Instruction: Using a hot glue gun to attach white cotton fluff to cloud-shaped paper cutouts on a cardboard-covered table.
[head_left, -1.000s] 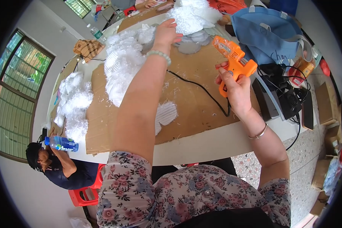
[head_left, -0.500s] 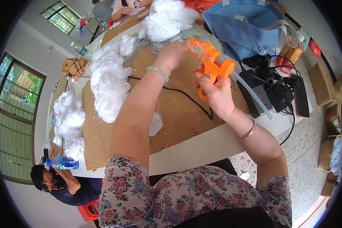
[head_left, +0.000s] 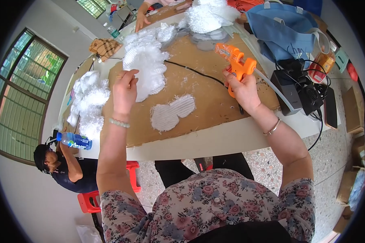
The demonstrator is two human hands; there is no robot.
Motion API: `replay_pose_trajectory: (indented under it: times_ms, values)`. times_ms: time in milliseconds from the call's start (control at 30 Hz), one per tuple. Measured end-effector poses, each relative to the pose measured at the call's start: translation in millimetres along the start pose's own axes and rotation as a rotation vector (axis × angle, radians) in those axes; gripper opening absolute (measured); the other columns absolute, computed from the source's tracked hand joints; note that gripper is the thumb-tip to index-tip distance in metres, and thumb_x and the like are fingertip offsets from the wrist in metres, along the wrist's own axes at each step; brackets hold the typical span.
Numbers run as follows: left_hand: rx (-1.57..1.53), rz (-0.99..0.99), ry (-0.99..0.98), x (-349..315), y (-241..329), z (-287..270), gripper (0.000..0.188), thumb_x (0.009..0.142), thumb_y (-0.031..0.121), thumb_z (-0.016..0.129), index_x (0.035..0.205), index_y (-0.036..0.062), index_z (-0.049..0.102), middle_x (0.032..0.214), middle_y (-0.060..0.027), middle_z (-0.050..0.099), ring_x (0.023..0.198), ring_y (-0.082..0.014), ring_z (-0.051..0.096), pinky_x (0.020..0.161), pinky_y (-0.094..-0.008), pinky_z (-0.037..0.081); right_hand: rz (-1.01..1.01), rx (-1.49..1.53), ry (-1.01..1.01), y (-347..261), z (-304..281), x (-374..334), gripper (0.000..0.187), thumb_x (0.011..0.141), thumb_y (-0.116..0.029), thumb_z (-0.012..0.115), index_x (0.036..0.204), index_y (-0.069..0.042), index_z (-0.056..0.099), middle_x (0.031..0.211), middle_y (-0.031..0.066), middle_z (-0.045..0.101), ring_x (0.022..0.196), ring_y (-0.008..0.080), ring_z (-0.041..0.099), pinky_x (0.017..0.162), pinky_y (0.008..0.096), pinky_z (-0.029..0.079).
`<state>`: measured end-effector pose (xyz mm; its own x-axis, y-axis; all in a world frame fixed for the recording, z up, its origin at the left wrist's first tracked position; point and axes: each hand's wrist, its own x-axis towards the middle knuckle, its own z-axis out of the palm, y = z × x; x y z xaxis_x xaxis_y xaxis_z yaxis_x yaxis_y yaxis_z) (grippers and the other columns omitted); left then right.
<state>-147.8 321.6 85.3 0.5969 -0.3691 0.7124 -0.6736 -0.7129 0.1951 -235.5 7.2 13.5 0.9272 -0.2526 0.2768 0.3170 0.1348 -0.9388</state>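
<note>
My right hand [head_left: 243, 88] grips an orange glue gun [head_left: 236, 65], its nozzle pointing away over the brown cardboard sheet [head_left: 207, 97]. A black cord [head_left: 190, 71] runs from the gun across the cardboard. My left hand [head_left: 125, 90] pinches the edge of a fluffy white fibre piece [head_left: 148, 67] lying on the cardboard. Between my hands lies a flat white ribbed cut-out [head_left: 172, 112].
More white fluff lies at the table's left end [head_left: 87, 101] and at the far side [head_left: 209, 16]. A blue bag [head_left: 288, 30], black boxes [head_left: 298, 91] and an orange bottle [head_left: 322, 60] are to the right. A seated person [head_left: 63, 166] with a water bottle [head_left: 74, 140] is at lower left.
My left hand has drawn back from the far white pile to the nearer fluffy piece and taken its edge. My right hand and the glue gun shifted right.
</note>
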Motion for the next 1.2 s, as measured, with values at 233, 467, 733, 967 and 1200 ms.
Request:
replay_pose_trajectory:
  times_ms: [233, 467, 733, 967, 1200]
  values:
    - [-0.282, -0.812, 0.052, -120, -29, -50, 0.018, 0.078, -0.004, 0.062, 0.095, 0.0019, 0.061, 0.072, -0.0003, 0.054, 0.06, -0.008, 0.052, 0.055, -0.0239, 0.047, 0.031, -0.045, -0.059, -6, 10, -9, 0.012, 0.085, -0.007, 0.054, 0.095, -0.002, 0.051, 0.082, 0.0027, 0.055, 0.062, 0.0091, 0.052, 0.056, 0.0225, 0.041]
    - [-0.579, -1.034, 0.266, -177, -22, -54, 0.013, 0.089, 0.009, 0.053, 0.095, -0.0004, 0.06, 0.073, -0.0017, 0.058, 0.059, -0.0064, 0.052, 0.055, -0.0198, 0.046, 0.016, 0.009, -0.095, 5, 12, -8, 0.013, 0.085, -0.009, 0.056, 0.096, -0.002, 0.052, 0.077, 0.0017, 0.056, 0.061, 0.0087, 0.052, 0.057, 0.0226, 0.041]
    - [-0.569, -0.913, 0.295, -185, -32, -49, 0.018, 0.09, 0.012, 0.052, 0.1, -0.0008, 0.06, 0.079, -0.0026, 0.06, 0.068, -0.0073, 0.054, 0.064, -0.0207, 0.047, -0.007, -0.081, -0.117, 4, 16, -8, 0.014, 0.085, -0.01, 0.055, 0.097, -0.002, 0.054, 0.085, 0.0057, 0.059, 0.062, 0.0094, 0.053, 0.059, 0.0223, 0.041]
    - [-0.598, -0.919, 0.35, -189, -31, -44, 0.017, 0.089, 0.011, 0.054, 0.097, -0.0019, 0.061, 0.079, -0.003, 0.06, 0.067, -0.0084, 0.056, 0.063, -0.0218, 0.049, -0.079, -0.104, -0.102, 4, 14, -12, 0.016, 0.085, -0.01, 0.056, 0.098, -0.002, 0.054, 0.082, 0.004, 0.058, 0.063, 0.0089, 0.053, 0.058, 0.0215, 0.041]
    - [-0.607, -0.936, 0.37, -186, -33, -47, 0.02, 0.09, 0.017, 0.053, 0.092, -0.0011, 0.062, 0.077, -0.0038, 0.06, 0.064, -0.0094, 0.056, 0.062, -0.0223, 0.049, -0.293, -0.431, -0.188, 9, 12, -13, 0.018, 0.082, -0.012, 0.06, 0.096, 0.0, 0.056, 0.083, 0.0026, 0.058, 0.064, 0.0086, 0.053, 0.059, 0.0232, 0.044]
